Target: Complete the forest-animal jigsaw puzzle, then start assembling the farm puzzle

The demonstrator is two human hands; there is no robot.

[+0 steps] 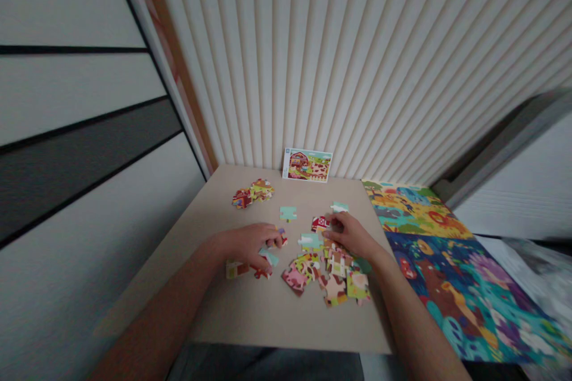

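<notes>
My left hand [257, 242] is at the left of the table, its fingers curled round a small purple and red puzzle piece [282, 237]. Under and beside it lie a light blue piece [269, 256] and red pieces [263, 272]. My right hand [347, 233] rests over the upper part of a loose pile of puzzle pieces [337, 262], fingers bent; what its fingertips hold, if anything, is hidden. Just left of it is a red barn piece [320, 224]. Single sky pieces [288, 213] lie between and behind the hands.
A farm picture card [307, 165] leans against the pleated curtain [313, 59] at the table's back. More pieces [252, 193] are heaped at the back left. Two colourful assembled puzzles [415, 208] lie along the right side of the table [250, 321].
</notes>
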